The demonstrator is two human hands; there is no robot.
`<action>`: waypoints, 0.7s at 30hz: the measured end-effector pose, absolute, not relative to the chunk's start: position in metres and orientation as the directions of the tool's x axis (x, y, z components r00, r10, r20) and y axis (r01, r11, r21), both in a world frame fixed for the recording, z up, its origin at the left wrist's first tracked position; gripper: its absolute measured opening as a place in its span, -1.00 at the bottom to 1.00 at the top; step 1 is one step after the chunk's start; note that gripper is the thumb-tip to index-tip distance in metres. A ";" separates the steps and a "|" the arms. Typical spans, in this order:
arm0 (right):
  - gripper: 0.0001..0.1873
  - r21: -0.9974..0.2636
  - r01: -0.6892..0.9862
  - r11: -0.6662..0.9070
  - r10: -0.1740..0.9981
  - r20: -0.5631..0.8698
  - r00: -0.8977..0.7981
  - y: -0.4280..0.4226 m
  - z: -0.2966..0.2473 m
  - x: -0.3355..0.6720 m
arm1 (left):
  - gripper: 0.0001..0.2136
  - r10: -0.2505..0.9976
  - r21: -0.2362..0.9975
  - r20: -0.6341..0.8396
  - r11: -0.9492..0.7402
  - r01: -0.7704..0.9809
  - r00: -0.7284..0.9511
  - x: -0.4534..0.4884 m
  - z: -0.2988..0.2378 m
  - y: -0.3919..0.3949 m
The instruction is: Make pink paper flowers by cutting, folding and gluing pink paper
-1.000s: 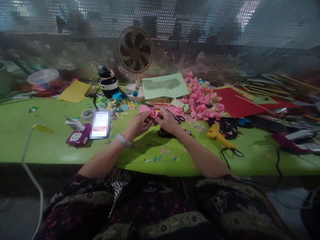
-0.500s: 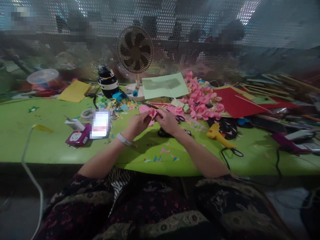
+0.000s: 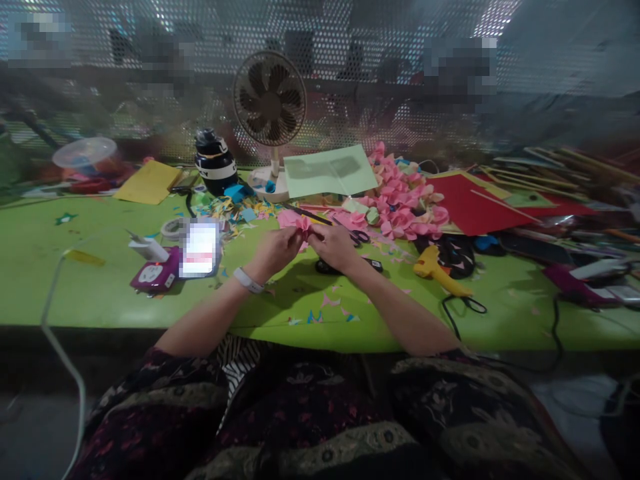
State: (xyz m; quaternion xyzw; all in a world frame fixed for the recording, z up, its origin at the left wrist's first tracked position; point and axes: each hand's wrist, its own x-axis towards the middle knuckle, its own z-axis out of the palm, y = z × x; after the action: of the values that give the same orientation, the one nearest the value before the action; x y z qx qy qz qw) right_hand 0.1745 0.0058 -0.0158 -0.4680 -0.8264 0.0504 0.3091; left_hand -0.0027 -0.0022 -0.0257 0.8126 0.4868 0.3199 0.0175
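Pink paper flower (image 3: 303, 225) is pinched between the fingertips of left hand (image 3: 278, 251) and right hand (image 3: 332, 245) above the green tabletop (image 3: 100, 303), petals flaring upward; fingers hide its base, obscuring its long axis. Scissors (image 3: 361, 237) lie just beyond the right hand, near heaped pink petals (image 3: 400, 200).

Both forearms reach forward and slant inward: the left forearm (image 3: 207, 317) angles up to the right, the right forearm (image 3: 400, 300) up to the left. The left hand (image 3: 277, 252) and right hand (image 3: 333, 247) come close together in front of the body, backs upward. Their fingers (image 3: 293, 236) curl inward in a pinch; whether the fingertips touch each other is too small to tell.
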 end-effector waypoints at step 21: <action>-0.91 -0.695 0.536 0.479 0.868 0.468 -0.168 0.011 -0.017 0.174 | -0.81 0.910 0.868 0.361 -0.407 0.285 0.203 0.006 -0.029 -0.002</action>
State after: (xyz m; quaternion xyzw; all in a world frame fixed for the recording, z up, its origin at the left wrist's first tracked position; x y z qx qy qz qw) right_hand 0.1742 0.0105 -0.0172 -0.4739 -0.7402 0.1895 0.4376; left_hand 0.0062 -0.0016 -0.0291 0.6986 0.4278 0.4642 0.3368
